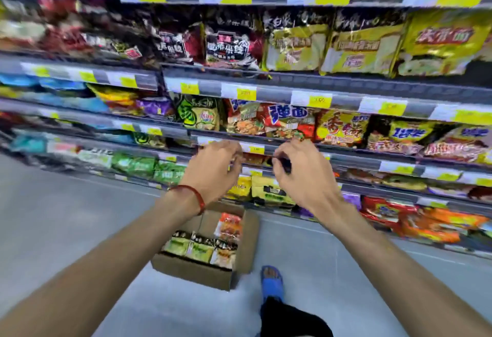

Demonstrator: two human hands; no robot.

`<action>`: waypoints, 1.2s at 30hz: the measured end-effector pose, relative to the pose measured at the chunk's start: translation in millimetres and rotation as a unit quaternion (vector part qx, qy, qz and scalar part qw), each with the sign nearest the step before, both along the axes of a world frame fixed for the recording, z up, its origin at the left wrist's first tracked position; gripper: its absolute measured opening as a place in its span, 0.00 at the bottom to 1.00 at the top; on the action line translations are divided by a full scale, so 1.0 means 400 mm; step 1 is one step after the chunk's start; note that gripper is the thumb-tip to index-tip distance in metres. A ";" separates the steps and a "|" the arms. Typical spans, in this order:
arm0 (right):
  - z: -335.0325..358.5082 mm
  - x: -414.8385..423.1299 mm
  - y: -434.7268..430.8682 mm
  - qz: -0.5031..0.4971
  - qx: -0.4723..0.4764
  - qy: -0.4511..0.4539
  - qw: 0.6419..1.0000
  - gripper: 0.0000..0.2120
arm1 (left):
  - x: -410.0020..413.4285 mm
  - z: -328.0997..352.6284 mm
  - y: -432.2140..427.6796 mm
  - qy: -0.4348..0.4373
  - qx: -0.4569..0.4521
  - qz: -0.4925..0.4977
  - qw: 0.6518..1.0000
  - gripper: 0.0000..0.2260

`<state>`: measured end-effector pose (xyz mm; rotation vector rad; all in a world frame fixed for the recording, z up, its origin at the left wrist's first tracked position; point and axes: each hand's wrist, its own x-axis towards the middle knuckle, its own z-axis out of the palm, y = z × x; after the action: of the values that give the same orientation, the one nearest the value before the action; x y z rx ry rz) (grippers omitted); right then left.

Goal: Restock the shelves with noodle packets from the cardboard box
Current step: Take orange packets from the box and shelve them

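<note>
head cam, looks down-fwd, near shelves (292, 147)

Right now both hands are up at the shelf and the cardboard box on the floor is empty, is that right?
Not quite. The left hand and right hand are up at the shelf, but the cardboard box on the floor is not empty. The head view shows green and orange noodle packets in it.
</note>
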<state>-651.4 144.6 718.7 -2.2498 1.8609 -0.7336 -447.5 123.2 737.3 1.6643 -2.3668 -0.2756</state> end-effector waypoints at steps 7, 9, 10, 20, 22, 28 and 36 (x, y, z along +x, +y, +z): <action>-0.163 0.178 -0.084 0.028 0.100 0.009 0.995 0.09 | 0.155 -0.175 -0.074 0.006 0.085 0.044 0.995 0.09; -0.201 0.236 -0.092 0.019 0.117 0.009 0.993 0.08 | 0.210 -0.231 -0.091 0.016 0.112 0.042 0.993 0.08; -0.222 0.267 -0.095 0.013 0.127 0.005 0.992 0.08 | 0.240 -0.263 -0.098 0.018 0.129 0.042 0.991 0.08; -0.567 0.567 -0.072 -0.162 0.243 -0.043 0.955 0.08 | 0.527 -0.611 -0.156 -0.004 0.246 -0.025 0.969 0.12; -0.655 0.604 -0.065 -0.187 0.269 -0.040 0.944 0.09 | 0.568 -0.693 -0.161 -0.008 0.268 -0.035 0.963 0.12; -0.937 0.675 -0.057 -0.218 0.307 -0.043 0.926 0.12 | 0.642 -0.967 -0.169 -0.018 0.312 -0.030 0.949 0.09; -1.379 0.712 -0.062 -0.194 0.335 -0.067 0.920 0.14 | 0.628 -1.456 -0.197 0.043 0.382 0.020 0.923 0.07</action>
<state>-366.5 120.0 167.2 -1.3982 2.0894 -0.2116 -196.5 44.3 154.8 1.9184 -2.2861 -1.3771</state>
